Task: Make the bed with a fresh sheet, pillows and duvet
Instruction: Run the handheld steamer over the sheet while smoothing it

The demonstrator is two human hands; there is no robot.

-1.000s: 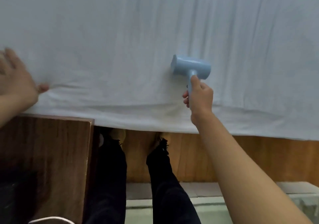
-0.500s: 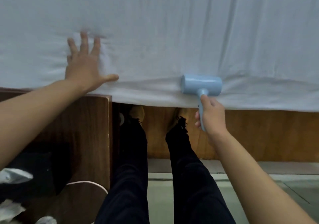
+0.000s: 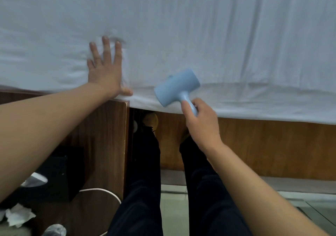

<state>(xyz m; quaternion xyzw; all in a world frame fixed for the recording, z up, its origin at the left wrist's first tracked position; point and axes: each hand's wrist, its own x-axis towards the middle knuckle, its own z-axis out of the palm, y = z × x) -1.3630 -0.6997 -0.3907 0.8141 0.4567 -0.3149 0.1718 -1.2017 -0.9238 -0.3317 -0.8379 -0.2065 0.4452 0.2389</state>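
A white sheet [image 3: 200, 26] covers the bed and fills the upper half of the view, with faint creases running away from me. My left hand [image 3: 104, 70] lies flat on the sheet near the bed's near edge, fingers spread and straight. My right hand [image 3: 201, 125] grips the handle of a light blue lint roller [image 3: 176, 87]. The roller's head is tilted and hangs just above the sheet's hanging edge, to the right of my left hand.
The wooden bed frame [image 3: 263, 145] runs below the sheet. A dark wooden bedside table [image 3: 101, 135] stands at the left, with a white cable [image 3: 101, 192], crumpled paper [image 3: 18, 215] and a black item on it. My legs [image 3: 141, 190] stand between table and frame on a tiled floor.
My right hand has lifted the roller off the sheet's edge and tilted its head leftward. My left hand, which came in from the far left, stays pressed flat on the sheet.
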